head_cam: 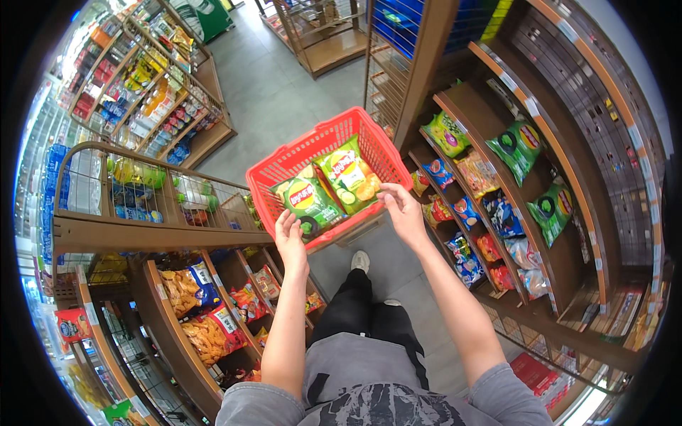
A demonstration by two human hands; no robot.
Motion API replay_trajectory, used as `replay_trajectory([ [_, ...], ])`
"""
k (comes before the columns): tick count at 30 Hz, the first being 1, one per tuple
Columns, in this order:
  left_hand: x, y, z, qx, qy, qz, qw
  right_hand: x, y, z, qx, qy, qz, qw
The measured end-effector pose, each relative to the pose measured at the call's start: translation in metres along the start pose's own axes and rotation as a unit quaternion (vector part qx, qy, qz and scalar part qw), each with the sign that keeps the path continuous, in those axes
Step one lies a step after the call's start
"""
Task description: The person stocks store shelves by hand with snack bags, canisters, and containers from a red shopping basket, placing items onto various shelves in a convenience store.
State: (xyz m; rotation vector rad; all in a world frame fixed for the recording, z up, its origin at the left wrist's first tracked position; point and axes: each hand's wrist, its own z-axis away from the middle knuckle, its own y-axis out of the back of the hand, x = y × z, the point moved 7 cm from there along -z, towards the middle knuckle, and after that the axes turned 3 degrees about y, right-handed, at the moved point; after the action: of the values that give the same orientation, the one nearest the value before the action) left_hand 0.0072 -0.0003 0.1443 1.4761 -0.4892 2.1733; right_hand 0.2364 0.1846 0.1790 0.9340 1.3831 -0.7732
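A red plastic shopping basket [285, 152] is in front of me at the centre of the view. Two green Lay's chip bags lie in it side by side: a darker green one [314, 199] on the left and a lighter green one [346, 173] on the right. My left hand [291, 239] is at the near left rim, fingertips by the darker bag. My right hand [402, 213] is over the near right rim, its fingertips at the edge of the lighter bag. Both hands have their fingers loosely bent and apart; whether the fingertips touch the bags is hard to tell.
Shelves of snack bags [479, 175] rise close on my right, with two green chip bags on one level. Other snack shelves [186, 330] and a wire-sided bottle rack [160, 234] stand on the left. Grey tiled floor [266, 80] runs ahead between display stands.
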Motion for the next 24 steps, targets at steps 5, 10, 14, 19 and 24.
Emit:
replay_trajectory([
  [5, -0.013, 0.018, -0.034, 0.026, 0.069, 0.019, 0.997, 0.020, -0.050, -0.037, -0.081, -0.069, 0.014, 0.994],
  [10, -0.050, 0.041, -0.073, 0.064, 0.110, 0.009, 0.992, 0.055, -0.105, -0.055, -0.131, -0.087, 0.079, 0.984],
  [14, -0.064, 0.024, -0.086, 0.006, 0.150, 0.036, 0.988, 0.090, -0.135, -0.064, -0.190, -0.139, 0.112, 0.965],
  [19, -0.100, 0.033, -0.101, -0.015, 0.217, -0.017, 0.976, 0.114, -0.169, -0.065, -0.242, -0.145, 0.216, 0.935],
  [24, -0.102, 0.028, -0.094, -0.014, 0.228, -0.030, 0.973, 0.138, -0.171, -0.056, -0.259, -0.207, 0.247, 0.911],
])
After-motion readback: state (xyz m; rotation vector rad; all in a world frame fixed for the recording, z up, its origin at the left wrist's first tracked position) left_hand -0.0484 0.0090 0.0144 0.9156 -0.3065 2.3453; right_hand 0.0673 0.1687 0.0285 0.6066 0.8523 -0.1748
